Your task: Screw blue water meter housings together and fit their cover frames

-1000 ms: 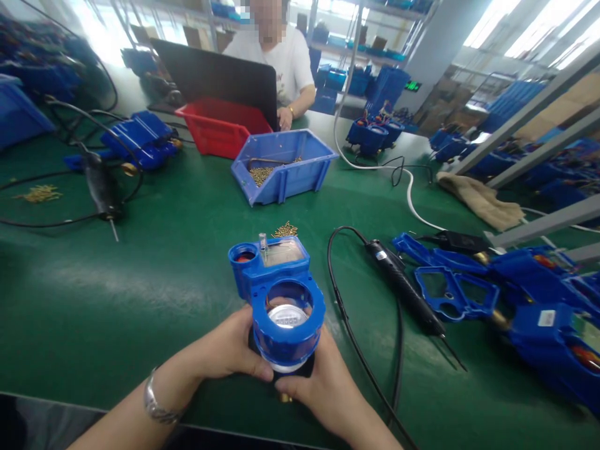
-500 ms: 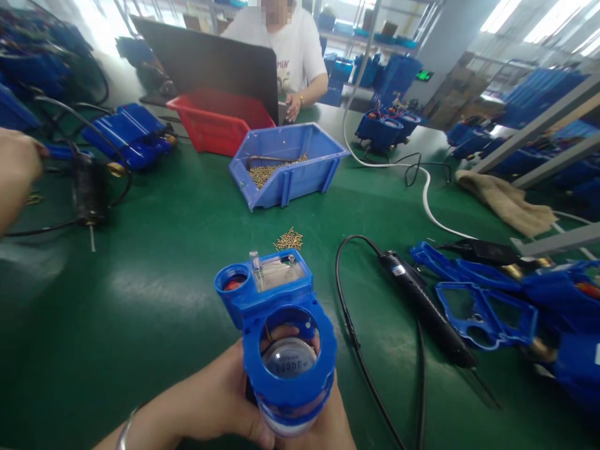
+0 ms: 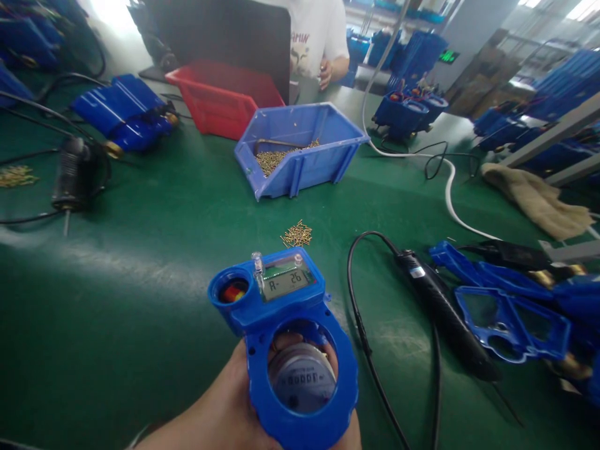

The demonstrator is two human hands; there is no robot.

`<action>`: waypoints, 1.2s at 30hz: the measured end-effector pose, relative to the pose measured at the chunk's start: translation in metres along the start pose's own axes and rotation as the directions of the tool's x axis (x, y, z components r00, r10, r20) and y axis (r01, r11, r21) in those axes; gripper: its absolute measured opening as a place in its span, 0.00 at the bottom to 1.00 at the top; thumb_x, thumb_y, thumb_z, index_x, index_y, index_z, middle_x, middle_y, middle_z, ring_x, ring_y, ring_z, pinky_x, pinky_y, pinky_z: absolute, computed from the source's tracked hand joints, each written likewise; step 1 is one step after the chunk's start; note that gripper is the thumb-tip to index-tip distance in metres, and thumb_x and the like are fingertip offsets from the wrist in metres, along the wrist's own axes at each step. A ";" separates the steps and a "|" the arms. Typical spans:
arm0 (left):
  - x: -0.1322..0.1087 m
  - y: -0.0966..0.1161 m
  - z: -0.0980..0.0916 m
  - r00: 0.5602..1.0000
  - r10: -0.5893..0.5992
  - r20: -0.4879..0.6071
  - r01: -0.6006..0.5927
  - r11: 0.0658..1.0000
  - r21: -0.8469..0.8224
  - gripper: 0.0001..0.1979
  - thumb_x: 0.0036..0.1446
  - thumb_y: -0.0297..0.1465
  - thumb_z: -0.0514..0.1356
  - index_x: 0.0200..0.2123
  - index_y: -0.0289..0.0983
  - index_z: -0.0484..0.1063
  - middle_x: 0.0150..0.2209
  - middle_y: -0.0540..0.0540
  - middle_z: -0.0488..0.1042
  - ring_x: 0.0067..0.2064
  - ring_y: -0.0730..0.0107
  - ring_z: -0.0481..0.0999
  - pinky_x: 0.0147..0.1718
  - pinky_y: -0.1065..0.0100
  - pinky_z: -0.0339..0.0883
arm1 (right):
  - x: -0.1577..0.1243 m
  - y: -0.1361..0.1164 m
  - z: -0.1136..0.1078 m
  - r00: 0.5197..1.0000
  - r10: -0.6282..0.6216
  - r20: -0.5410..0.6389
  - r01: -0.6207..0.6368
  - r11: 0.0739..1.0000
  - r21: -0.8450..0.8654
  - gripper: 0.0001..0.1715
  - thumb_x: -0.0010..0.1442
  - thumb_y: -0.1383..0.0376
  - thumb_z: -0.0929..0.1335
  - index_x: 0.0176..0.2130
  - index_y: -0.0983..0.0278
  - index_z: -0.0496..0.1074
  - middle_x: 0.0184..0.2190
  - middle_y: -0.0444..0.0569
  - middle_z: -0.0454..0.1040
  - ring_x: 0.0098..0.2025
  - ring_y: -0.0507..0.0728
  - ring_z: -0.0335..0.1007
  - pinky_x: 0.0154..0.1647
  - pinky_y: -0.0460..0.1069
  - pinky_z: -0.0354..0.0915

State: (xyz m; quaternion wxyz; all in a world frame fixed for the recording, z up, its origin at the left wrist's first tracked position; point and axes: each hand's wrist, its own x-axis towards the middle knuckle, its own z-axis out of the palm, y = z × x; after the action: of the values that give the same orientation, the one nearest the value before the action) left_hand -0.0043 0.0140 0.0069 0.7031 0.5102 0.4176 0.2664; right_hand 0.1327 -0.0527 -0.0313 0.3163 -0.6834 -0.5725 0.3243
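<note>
My left hand (image 3: 222, 403) is closed round the left side of a blue water meter (image 3: 290, 321), its fingers partly hidden behind the housing. On the other side my right hand (image 3: 351, 432) grips the same meter, mostly covered by it. Through the round opening shows the grey dial (image 3: 302, 378) with a row of number wheels, and fingers appear behind it. A small display (image 3: 287, 284) on the upper part reads "A- 26". Red and yellow parts sit in the round socket at its upper left. Just beyond the meter lies a small pile of brass screws (image 3: 297, 234).
A blue bin (image 3: 319, 169) of screws stands ahead, beside a red bin (image 3: 220, 109). To the right lie an electric screwdriver (image 3: 445, 312) with its cord and blue cover frames (image 3: 513, 322). Another screwdriver (image 3: 72, 175) is at left. A person (image 3: 319, 44) sits opposite.
The meter has tilted so its dial and display face me more, and the display now shows characters. The co-worker's hand at far left has left the view. The camera view has shifted.
</note>
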 end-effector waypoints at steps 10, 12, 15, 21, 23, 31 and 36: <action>-0.004 -0.018 0.021 0.974 0.071 -0.213 -0.075 0.997 -0.011 0.37 0.27 0.29 0.72 0.46 0.44 0.66 0.48 0.45 0.71 0.45 0.51 0.73 0.46 0.53 0.69 | -0.013 0.003 0.013 0.998 0.029 -0.063 -0.033 0.998 -0.057 0.51 0.41 0.53 0.73 0.60 0.62 0.54 0.55 0.60 0.63 0.58 0.76 0.55 0.59 0.71 0.50; -0.005 -0.025 0.022 0.973 0.071 -0.221 -0.075 0.997 -0.009 0.40 0.27 0.27 0.72 0.48 0.45 0.63 0.46 0.45 0.72 0.45 0.50 0.73 0.46 0.52 0.69 | -0.015 0.004 0.014 0.997 0.034 -0.064 -0.037 0.998 -0.057 0.50 0.44 0.55 0.73 0.60 0.63 0.53 0.56 0.61 0.63 0.59 0.76 0.54 0.59 0.71 0.49; -0.007 -0.034 0.019 0.974 0.062 -0.220 -0.057 0.998 0.032 0.44 0.28 0.27 0.72 0.52 0.45 0.60 0.48 0.43 0.71 0.49 0.45 0.71 0.50 0.47 0.65 | -0.016 0.004 0.013 0.998 0.036 -0.058 -0.039 0.998 -0.049 0.49 0.44 0.56 0.73 0.61 0.61 0.53 0.56 0.59 0.62 0.60 0.76 0.52 0.58 0.70 0.53; -0.005 -0.022 0.001 1.000 0.025 0.010 -0.025 0.998 -0.055 0.44 0.29 0.29 0.73 0.53 0.44 0.61 0.52 0.42 0.69 0.52 0.48 0.70 0.53 0.50 0.63 | -0.011 0.002 0.011 0.999 0.011 -0.040 -0.012 1.000 -0.013 0.55 0.41 0.53 0.74 0.61 0.59 0.50 0.57 0.57 0.61 0.60 0.74 0.52 0.58 0.67 0.55; -0.005 -0.018 -0.002 1.000 0.010 0.027 -0.009 0.999 -0.053 0.42 0.31 0.31 0.73 0.52 0.43 0.63 0.53 0.42 0.69 0.53 0.49 0.69 0.55 0.51 0.60 | -0.010 0.002 0.012 0.999 0.025 -0.030 -0.025 1.000 0.000 0.55 0.41 0.52 0.74 0.61 0.59 0.49 0.56 0.57 0.62 0.60 0.73 0.54 0.58 0.66 0.56; -0.004 -0.028 0.001 0.988 0.138 -0.061 -0.136 0.990 0.037 0.42 0.28 0.32 0.74 0.52 0.44 0.64 0.54 0.41 0.67 0.52 0.45 0.69 0.50 0.49 0.64 | -0.020 0.007 0.017 0.991 0.131 -0.036 -0.132 0.991 -0.035 0.57 0.40 0.50 0.75 0.62 0.62 0.50 0.58 0.61 0.59 0.62 0.78 0.45 0.56 0.68 0.58; -0.004 -0.028 0.006 0.986 0.112 -0.121 -0.105 0.993 0.060 0.39 0.28 0.29 0.72 0.49 0.43 0.66 0.52 0.41 0.68 0.49 0.46 0.71 0.48 0.49 0.67 | -0.022 0.010 0.015 0.991 0.134 -0.020 -0.134 0.991 -0.026 0.55 0.39 0.50 0.75 0.60 0.63 0.55 0.57 0.61 0.60 0.63 0.79 0.42 0.55 0.70 0.58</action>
State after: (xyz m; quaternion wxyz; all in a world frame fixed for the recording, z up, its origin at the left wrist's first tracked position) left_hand -0.0025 -0.0018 -0.0177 0.6464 0.5334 0.4390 0.3241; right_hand 0.1235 -0.0750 -0.0463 0.2897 -0.7275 -0.5267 0.3308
